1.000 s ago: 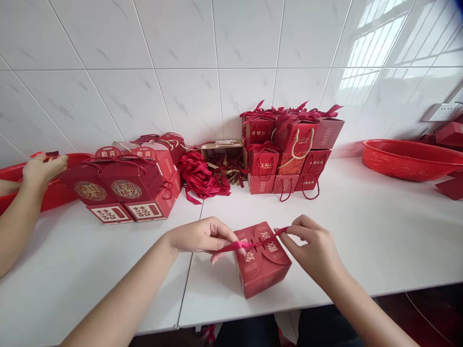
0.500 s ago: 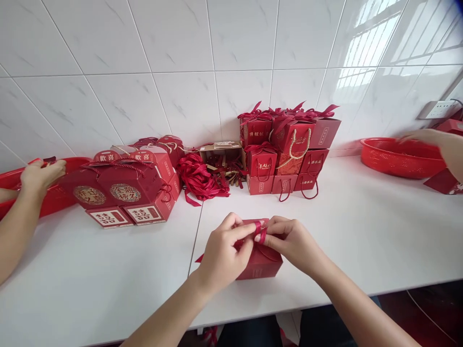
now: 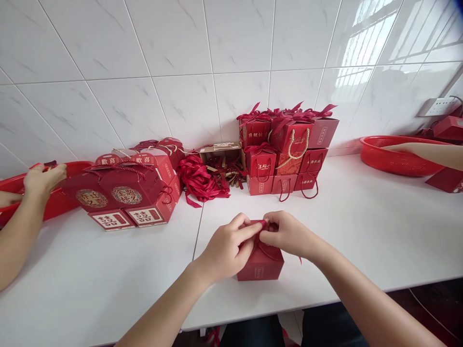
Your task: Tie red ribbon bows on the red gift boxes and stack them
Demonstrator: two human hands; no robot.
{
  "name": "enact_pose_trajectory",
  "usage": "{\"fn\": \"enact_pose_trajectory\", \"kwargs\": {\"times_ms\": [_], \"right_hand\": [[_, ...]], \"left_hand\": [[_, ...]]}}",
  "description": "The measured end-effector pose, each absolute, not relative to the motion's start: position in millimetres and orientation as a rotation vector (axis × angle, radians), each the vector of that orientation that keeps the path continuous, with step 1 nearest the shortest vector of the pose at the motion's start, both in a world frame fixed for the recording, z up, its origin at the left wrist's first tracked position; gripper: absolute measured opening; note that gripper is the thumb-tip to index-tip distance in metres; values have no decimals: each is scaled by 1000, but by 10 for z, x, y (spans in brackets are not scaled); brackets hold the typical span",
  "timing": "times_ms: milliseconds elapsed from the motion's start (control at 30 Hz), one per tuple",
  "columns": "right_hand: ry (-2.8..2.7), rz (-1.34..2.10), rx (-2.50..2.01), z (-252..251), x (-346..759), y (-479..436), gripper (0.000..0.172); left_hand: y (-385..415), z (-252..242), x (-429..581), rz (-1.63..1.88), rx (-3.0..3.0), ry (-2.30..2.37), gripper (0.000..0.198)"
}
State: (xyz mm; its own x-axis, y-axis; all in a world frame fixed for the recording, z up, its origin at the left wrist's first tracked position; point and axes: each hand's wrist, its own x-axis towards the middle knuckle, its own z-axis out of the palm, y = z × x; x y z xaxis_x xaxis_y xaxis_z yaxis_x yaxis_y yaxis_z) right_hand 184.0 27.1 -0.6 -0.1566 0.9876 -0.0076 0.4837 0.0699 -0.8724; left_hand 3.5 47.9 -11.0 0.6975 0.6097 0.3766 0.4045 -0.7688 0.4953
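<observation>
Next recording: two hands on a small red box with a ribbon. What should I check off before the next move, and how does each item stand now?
1. Small red box sits flat on the table: ok.
2. Left hand and right hand both pinch the ribbon over the box top: ok.
3. Top flaps closed: cannot tell, the fingers cover them.
4. Knot formed: cannot tell, hidden.
5. Co-worker's arm lies at the red basket, well apart from the box: ok.

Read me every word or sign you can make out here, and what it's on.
"歡喜": top tabs of the big red boxes, left.
"囍": white labels on the flat boxes beneath.
Gold print on the stacked small boxes and the box with the ribbon: too blurred.
</observation>
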Motion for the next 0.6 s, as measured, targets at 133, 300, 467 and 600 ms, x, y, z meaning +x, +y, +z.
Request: {"fn": "enact_pose_trajectory", "kwargs": {"times_ms": [133,300,467,600], "right_hand": [[-1903,1050,-1475,42,1927,343,19],[-2076,1032,-1446,102,1967,381,9],[-2111,993,-1475,158,1954,387,13],[-2079,791,-1524,126,2025,313,8]], "left_hand": [[583,-49,37,739,2532,694,29],[670,-30,80,770,2416,682,23],[692,-109,85,866,2273,774,21],[716,-174,-71,1005,2349,856,15]]}}
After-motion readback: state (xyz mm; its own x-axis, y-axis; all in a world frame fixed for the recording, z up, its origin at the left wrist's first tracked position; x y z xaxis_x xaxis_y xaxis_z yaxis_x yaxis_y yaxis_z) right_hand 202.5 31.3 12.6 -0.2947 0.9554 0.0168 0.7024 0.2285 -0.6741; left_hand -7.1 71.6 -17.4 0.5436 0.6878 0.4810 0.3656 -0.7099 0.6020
